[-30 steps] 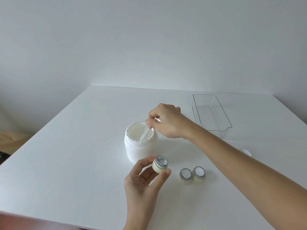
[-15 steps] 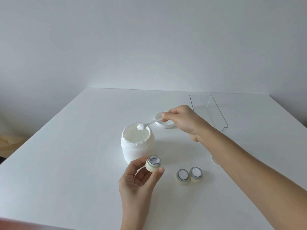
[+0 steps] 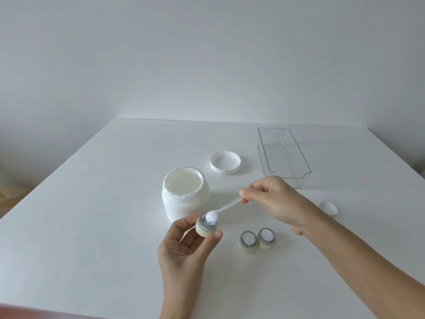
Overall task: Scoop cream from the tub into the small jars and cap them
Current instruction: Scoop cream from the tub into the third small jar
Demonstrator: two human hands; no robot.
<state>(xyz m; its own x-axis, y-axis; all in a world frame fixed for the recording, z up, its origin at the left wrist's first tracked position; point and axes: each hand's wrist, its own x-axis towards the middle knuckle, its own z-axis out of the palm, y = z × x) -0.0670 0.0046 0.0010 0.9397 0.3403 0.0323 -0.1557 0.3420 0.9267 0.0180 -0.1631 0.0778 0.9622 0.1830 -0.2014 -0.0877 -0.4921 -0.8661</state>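
- The step in hand was filling: a loaded spoon (image 3: 222,209) sat at the mouth of the small jar (image 3: 205,227), its heap of cream touching the rim.
- The left hand (image 3: 187,247) pinched that jar between thumb and fingertips, lifted off the worktop (image 3: 92,226) and tilted toward the spoon, just in front of the tub (image 3: 185,193).
- The right hand (image 3: 273,199) pinched the spoon's handle near its far end, fingers curled around it.
- The tub stood open and nearly full, with cream smeared around its rim; its lid (image 3: 225,162) lay upturned behind it.
- Two more jars (image 3: 257,240) stood side by side on the worktop, uncapped, and each seemed already to hold cream, though the view was too small to be sure.
- A small white cap (image 3: 328,208) lay beyond the right wrist; a clear tray (image 3: 285,155) stood at the far right.
- The next move probably called for tipping or wiping the spoon against the inner rim so the cream dropped in, keeping the jar steady.
- Capping was not yet begun on any jar.
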